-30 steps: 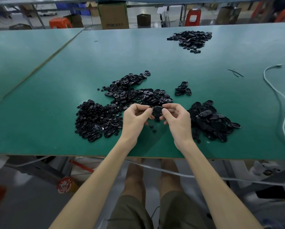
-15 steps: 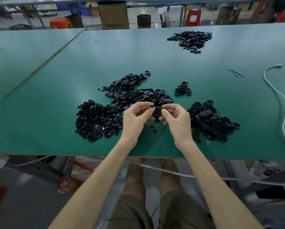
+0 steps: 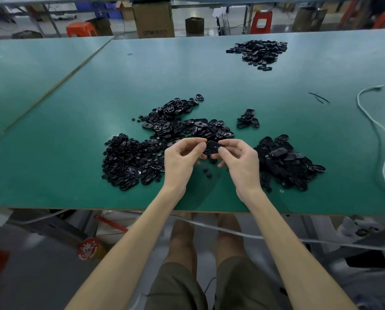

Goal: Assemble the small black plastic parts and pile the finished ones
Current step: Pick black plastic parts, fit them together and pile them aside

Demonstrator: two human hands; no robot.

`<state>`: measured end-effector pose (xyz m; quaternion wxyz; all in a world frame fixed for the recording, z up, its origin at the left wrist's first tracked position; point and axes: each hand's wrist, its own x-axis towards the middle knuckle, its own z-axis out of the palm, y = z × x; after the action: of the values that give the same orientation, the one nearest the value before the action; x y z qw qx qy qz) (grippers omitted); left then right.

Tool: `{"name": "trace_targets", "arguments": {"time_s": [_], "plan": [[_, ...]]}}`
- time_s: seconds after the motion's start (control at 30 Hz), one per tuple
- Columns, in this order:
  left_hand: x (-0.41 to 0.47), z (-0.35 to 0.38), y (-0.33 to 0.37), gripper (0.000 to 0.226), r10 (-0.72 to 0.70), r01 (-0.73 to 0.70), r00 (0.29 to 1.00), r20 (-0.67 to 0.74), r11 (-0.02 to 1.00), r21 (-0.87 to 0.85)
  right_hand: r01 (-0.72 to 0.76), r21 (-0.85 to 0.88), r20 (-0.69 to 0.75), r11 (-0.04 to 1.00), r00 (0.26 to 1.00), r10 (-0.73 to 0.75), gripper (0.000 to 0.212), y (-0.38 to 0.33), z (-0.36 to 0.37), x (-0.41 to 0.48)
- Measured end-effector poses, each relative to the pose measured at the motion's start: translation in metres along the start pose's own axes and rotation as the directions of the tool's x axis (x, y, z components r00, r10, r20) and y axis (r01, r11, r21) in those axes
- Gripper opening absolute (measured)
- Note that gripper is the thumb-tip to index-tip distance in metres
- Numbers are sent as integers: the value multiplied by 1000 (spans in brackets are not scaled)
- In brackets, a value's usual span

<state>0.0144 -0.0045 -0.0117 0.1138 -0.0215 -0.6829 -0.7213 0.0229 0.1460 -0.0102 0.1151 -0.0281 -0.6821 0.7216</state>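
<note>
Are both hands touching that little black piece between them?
Touching. The head view shows the left hand and the right hand each pinching an edge of the black piece with their fingertips.

The left hand [image 3: 182, 162] and right hand [image 3: 240, 162], seen over the bench [image 3: 75, 175], are bare. The one thumbnail [image 3: 221, 150] turned toward the camera, on the right hand, is cut short. The left forearm [image 3: 129, 247] and right forearm [image 3: 294, 247] are slim and uncovered from the wrists back past the bench's near edge, as far as the view reaches. Below that edge, olive-drab shorts [image 3: 175, 287] of soft, creased cloth cover the thighs. Their hems end just short of the bare knees [image 3: 182, 229], which sit in the shadow under the bench.
</note>
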Motion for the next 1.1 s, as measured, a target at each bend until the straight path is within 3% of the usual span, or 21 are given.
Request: {"name": "trace_targets", "arguments": {"time_s": [1.1], "plan": [[-1, 3, 0, 7, -5, 5, 1000, 0, 993, 116, -7, 69, 118, 998, 993, -1, 20, -2, 1, 0]]}}
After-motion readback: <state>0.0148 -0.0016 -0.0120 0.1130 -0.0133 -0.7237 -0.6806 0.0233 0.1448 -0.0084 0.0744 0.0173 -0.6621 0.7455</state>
